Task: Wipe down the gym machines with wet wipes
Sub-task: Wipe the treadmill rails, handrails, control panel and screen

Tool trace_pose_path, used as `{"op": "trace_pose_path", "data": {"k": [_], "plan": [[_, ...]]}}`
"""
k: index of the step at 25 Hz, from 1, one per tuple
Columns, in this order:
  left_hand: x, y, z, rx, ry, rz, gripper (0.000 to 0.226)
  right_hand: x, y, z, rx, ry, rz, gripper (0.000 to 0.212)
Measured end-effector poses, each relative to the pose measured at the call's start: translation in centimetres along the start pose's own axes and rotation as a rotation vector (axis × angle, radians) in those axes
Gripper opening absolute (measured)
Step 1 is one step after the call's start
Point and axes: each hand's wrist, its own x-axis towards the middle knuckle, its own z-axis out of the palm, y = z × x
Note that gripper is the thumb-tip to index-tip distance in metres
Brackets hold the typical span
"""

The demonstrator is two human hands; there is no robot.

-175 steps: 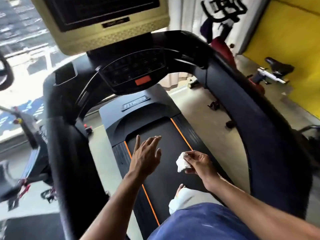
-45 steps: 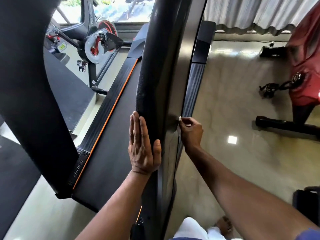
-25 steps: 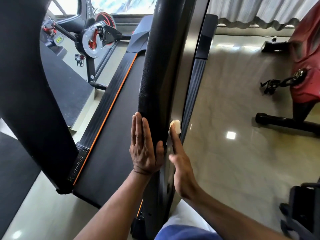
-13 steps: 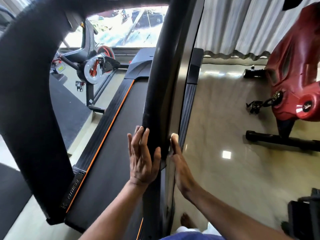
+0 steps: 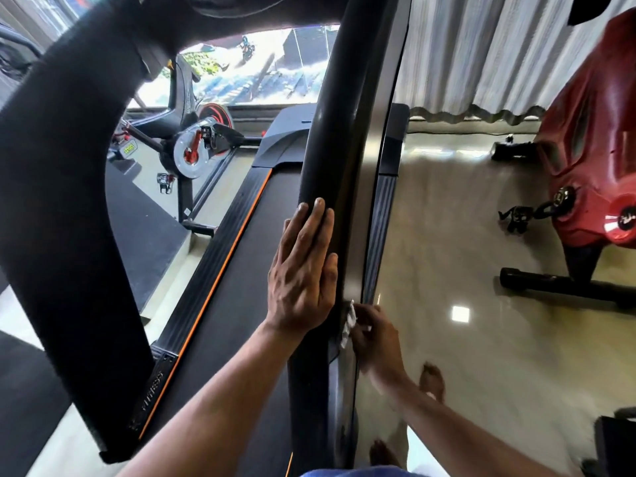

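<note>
Black padding and dark brushed metal fill my view: I am working on the long black treadmill with the orange-edged belt [image 5: 220, 325], specifically its right-hand upright, a tall black foam-covered handrail post with a grey metal side panel [image 5: 339, 139]. I judge the job to be mid-way on this one machine. The cloth sits low on the post's outer panel, so that face is in hand, but nothing shows which other surfaces are clean. The left rail, the belt, the red exercise bike [image 5: 592, 139] on the right and the silver-and-black spin bike [image 5: 192, 149] by the window look untouched, though I cannot tell for sure.

My left hand [image 5: 303, 266] lies flat and relaxed against the padded inner side of the post, fingers straight, steadying it. My right hand [image 5: 375, 335] pinches the small crumpled white wet wipe [image 5: 349, 320] against the grey panel. The wipe is bunched into a narrow wad, mostly hidden by my fingers.
</note>
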Motion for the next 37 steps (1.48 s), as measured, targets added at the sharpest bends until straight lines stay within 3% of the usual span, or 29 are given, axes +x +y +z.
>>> {"op": "trace_pose_path", "data": {"k": [4,8,12,17,23,26,29,32,35,37], "plan": [[-0.2,-0.1,-0.1,0.009,-0.002,0.012,0.054,4.9,-5.9,-0.1,-0.079,0.214,-0.333,0.019],[-0.1,0.2,-0.2,0.026,-0.008,-0.004,0.057,13.2,-4.6,-0.9,-0.109,0.381,-0.226,0.008],[-0.1,0.2,-0.2,0.026,-0.013,-0.005,0.057,10.8,0.5,0.0,-0.207,0.273,-0.033,0.009],[0.1,0.1,-0.1,0.047,0.002,0.007,0.056,2.5,-4.0,-0.1,-0.106,0.139,-0.362,0.028],[1.8,0.8,-1.2,0.142,-0.039,-0.028,0.056,12.0,-7.5,-1.8,-0.087,0.243,-0.476,0.041],[8.1,-0.1,-1.4,0.191,-0.009,-0.058,0.057,14.0,-3.4,-2.2,-0.235,0.235,-0.313,0.032],[10.6,-0.9,-0.5,0.101,-0.13,-0.052,0.066,9.7,-1.4,-1.5,-0.237,0.175,-0.229,0.017],[9.9,-1.5,-0.3,0.044,-0.173,-0.065,0.066,6.7,-5.6,-1.2,-0.112,0.155,-0.382,0.025],[10.3,-1.3,-0.7,0.035,-0.184,-0.099,0.066,12.4,-9.8,-1.8,-0.148,0.278,-0.494,0.036],[10.4,-0.8,-0.9,0.068,-0.191,-0.116,0.067,17.8,-9.4,-2.6,-0.209,0.326,-0.422,0.035]]}}
